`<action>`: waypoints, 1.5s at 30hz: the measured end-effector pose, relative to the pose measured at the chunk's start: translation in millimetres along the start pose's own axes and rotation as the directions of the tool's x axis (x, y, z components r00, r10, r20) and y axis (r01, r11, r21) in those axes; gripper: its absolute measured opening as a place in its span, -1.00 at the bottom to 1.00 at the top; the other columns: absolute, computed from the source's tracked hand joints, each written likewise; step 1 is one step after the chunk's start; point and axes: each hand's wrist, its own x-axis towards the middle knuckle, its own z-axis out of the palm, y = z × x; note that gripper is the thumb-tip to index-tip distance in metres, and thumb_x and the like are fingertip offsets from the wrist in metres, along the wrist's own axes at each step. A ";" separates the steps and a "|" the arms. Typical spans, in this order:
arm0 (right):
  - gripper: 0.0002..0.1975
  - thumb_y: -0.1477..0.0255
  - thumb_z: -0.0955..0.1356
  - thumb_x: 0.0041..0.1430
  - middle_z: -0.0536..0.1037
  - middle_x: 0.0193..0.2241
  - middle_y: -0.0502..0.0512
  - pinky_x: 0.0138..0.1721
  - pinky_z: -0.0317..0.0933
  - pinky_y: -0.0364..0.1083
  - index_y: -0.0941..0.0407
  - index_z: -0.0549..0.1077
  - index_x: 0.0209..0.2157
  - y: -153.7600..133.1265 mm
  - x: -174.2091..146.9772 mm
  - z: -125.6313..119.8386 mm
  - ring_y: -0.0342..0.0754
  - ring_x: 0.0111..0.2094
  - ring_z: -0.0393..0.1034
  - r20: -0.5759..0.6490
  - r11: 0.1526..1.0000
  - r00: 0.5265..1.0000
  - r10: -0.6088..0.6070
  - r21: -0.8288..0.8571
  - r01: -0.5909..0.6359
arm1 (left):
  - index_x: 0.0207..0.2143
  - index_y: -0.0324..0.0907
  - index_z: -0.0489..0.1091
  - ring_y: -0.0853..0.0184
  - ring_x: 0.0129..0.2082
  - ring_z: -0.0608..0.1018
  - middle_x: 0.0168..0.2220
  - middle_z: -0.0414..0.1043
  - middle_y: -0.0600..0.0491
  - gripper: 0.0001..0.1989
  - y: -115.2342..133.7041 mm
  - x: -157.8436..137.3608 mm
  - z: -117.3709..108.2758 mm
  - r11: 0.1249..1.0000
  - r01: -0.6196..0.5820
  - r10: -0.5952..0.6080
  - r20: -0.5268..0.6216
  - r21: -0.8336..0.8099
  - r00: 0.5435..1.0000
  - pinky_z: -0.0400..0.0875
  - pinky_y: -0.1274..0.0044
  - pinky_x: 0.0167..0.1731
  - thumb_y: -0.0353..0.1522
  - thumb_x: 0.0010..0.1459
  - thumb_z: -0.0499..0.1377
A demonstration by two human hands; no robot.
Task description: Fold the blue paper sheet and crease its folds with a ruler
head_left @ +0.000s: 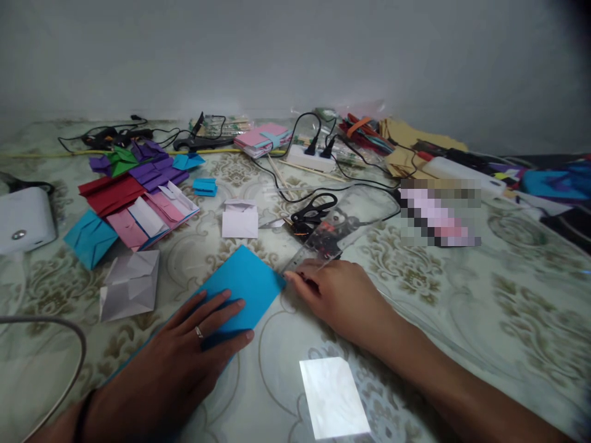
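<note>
A sheet of bright blue paper [247, 280] lies on the patterned tablecloth, one corner pointing away from me. My left hand [194, 344], with a ring and a dark wristband, rests flat on it with fingers spread. At the paper's right corner my right hand [335, 292] is closed on a clear plastic ruler [307, 249]. The ruler tilts up and away to the right; part of the grip is hidden. Black-handled scissors [314, 212] lie just beyond the ruler. A small white paper piece [335, 397] is nearer to me.
Folded paper pieces in red [111, 195], pink [127, 227] and white [132, 286] lie at left, near a white device [25, 218]. Behind are a power strip [311, 159] with black cords and a pink paper stack [263, 138]. Tan paper [410, 138] lies at back right.
</note>
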 end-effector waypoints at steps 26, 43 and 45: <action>-0.88 0.41 0.36 0.33 0.54 -0.45 -0.03 -0.40 0.23 -0.15 0.10 0.49 -0.12 0.7 -5.9 10.5 -0.09 -0.46 0.43 -0.338 0.846 0.937 -0.085 0.473 0.247 | 0.36 0.09 0.23 0.11 0.46 0.12 0.48 0.02 0.09 -0.32 3.6 2.6 -1.6 1.000 0.012 -0.012 -0.012 0.007 1.000 0.19 0.12 0.38 -0.55 0.24 0.13; -0.92 0.45 0.38 0.37 0.61 -0.26 0.08 -0.24 0.36 -0.11 0.13 0.55 -0.18 3.8 -2.0 16.7 -0.05 -0.28 0.51 -0.471 0.799 0.871 -0.136 0.467 0.378 | 0.22 0.02 0.37 0.10 0.45 0.15 0.48 0.01 0.04 -0.57 7.1 2.9 -6.7 0.999 0.023 -0.024 -0.028 -0.033 0.999 0.16 0.07 0.39 -0.43 0.33 0.16; -0.92 0.46 0.38 0.37 0.60 -0.29 0.08 -0.25 0.36 -0.11 0.14 0.55 -0.20 4.4 -2.0 16.8 -0.06 -0.30 0.50 -0.484 0.802 0.864 -0.139 0.457 0.385 | 0.23 0.02 0.35 0.10 0.45 0.16 0.48 0.01 0.05 -0.56 6.6 2.6 -5.8 0.999 0.016 -0.017 -0.031 -0.039 0.999 0.17 0.07 0.39 -0.43 0.33 0.17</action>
